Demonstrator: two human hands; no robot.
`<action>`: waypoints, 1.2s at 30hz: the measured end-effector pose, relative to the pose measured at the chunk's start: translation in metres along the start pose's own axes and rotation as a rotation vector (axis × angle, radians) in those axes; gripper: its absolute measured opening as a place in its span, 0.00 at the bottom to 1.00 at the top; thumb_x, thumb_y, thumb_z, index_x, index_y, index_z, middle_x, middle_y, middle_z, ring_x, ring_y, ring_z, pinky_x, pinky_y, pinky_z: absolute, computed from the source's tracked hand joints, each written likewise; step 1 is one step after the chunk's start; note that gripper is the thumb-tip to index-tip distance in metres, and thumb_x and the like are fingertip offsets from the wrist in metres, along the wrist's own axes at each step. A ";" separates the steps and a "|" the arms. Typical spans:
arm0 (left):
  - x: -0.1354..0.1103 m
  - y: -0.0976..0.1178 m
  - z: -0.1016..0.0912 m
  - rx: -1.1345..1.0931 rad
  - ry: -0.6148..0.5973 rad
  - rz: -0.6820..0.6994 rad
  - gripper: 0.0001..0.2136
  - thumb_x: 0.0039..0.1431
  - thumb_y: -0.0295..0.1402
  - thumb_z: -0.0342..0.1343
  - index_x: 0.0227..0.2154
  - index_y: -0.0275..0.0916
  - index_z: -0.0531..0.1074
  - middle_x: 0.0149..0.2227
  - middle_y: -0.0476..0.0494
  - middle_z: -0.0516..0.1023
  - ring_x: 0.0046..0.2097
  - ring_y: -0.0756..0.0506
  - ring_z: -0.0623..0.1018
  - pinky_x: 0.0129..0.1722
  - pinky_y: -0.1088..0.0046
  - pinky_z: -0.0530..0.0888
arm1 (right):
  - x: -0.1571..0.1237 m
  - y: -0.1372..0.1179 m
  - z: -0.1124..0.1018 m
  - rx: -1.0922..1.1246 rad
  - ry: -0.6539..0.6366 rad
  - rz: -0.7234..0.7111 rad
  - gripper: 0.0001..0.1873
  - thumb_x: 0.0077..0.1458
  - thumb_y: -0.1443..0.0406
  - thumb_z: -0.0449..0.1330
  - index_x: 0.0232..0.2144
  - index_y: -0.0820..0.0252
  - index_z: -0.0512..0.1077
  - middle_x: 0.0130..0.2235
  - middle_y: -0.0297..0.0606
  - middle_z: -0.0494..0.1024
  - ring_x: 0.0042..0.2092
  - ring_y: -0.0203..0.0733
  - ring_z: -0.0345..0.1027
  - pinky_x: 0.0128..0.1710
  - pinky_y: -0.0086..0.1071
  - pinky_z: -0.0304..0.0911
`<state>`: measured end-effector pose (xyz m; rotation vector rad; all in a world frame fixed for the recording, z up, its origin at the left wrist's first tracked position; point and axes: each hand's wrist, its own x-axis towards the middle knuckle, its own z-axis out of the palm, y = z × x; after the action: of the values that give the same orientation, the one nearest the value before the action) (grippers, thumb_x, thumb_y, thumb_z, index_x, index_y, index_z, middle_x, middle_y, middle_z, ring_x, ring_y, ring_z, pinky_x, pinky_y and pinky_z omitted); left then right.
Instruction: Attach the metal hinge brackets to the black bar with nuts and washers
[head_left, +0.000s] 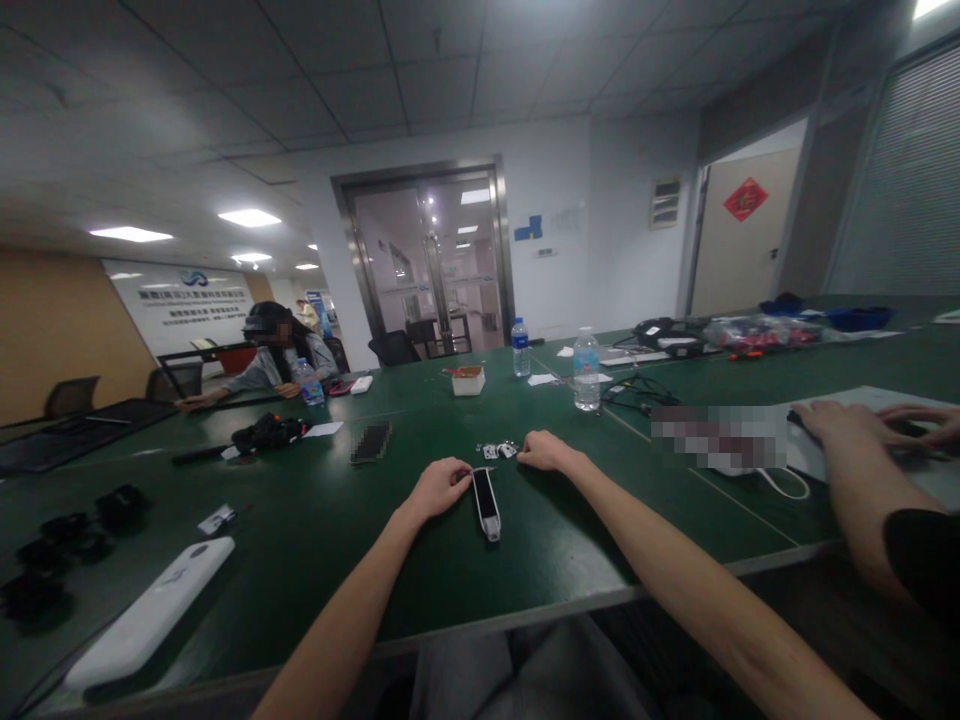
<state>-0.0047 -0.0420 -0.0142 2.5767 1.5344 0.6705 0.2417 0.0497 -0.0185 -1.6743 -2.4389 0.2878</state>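
Note:
A slim, open white casing [487,505] with a dark interior lies lengthwise on the green table in front of me. At its far left end, my left hand [442,487] has its fingers curled and closed against the rim. Just beyond the casing is a small cluster of silvery and white parts [496,451], too small to name. My right hand [547,453] rests at the right edge of that cluster, fingers bent and closed; whatever they pinch is hidden.
A long white device [154,612] and black items [64,540] lie left. Ahead are a dark phone-like slab [372,442], a small box [468,381] and water bottles [586,370]. A co-worker's hands [855,425] are at the right; another person [281,355] sits across the table.

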 end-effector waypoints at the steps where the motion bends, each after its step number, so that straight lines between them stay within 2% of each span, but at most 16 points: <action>1: 0.000 0.001 -0.001 -0.001 -0.002 -0.002 0.13 0.61 0.37 0.50 0.40 0.39 0.76 0.33 0.45 0.75 0.33 0.46 0.72 0.32 0.73 0.68 | 0.000 0.000 -0.001 0.001 0.003 0.012 0.15 0.52 0.57 0.58 0.31 0.62 0.78 0.36 0.46 0.79 0.37 0.43 0.74 0.32 0.27 0.62; 6: 0.000 0.003 -0.003 0.000 -0.008 -0.011 0.13 0.61 0.37 0.50 0.41 0.38 0.76 0.33 0.45 0.75 0.33 0.46 0.73 0.33 0.72 0.69 | -0.004 -0.002 -0.006 0.013 0.006 0.054 0.14 0.51 0.58 0.59 0.32 0.62 0.78 0.37 0.48 0.78 0.39 0.45 0.74 0.33 0.29 0.64; 11: 0.000 0.004 -0.004 -0.001 -0.014 -0.017 0.12 0.61 0.36 0.50 0.40 0.38 0.76 0.34 0.45 0.76 0.34 0.46 0.73 0.34 0.72 0.70 | -0.008 -0.007 -0.008 0.059 -0.022 0.016 0.14 0.48 0.57 0.61 0.31 0.62 0.78 0.31 0.45 0.78 0.33 0.42 0.73 0.30 0.27 0.63; 20: 0.000 0.002 -0.002 0.002 -0.005 0.000 0.12 0.61 0.36 0.50 0.39 0.38 0.76 0.33 0.45 0.76 0.33 0.46 0.73 0.34 0.72 0.69 | -0.012 -0.019 -0.006 0.132 0.035 -0.160 0.08 0.45 0.62 0.62 0.25 0.61 0.76 0.29 0.41 0.78 0.33 0.41 0.71 0.30 0.27 0.60; 27: 0.000 0.001 -0.001 0.002 -0.005 -0.006 0.12 0.61 0.36 0.50 0.40 0.38 0.76 0.34 0.45 0.75 0.34 0.46 0.72 0.34 0.73 0.69 | -0.017 -0.030 -0.008 0.277 0.036 -0.328 0.07 0.46 0.65 0.60 0.29 0.61 0.76 0.30 0.33 0.78 0.32 0.35 0.69 0.31 0.24 0.59; 36: 0.000 0.002 -0.001 0.003 -0.012 -0.008 0.13 0.61 0.37 0.50 0.40 0.39 0.76 0.34 0.44 0.76 0.34 0.46 0.72 0.33 0.72 0.69 | -0.019 -0.032 -0.006 0.369 0.018 -0.389 0.06 0.45 0.66 0.61 0.27 0.61 0.76 0.29 0.32 0.77 0.31 0.34 0.69 0.31 0.24 0.60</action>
<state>-0.0037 -0.0431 -0.0125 2.5709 1.5424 0.6512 0.2213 0.0214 -0.0056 -1.0280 -2.4410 0.6149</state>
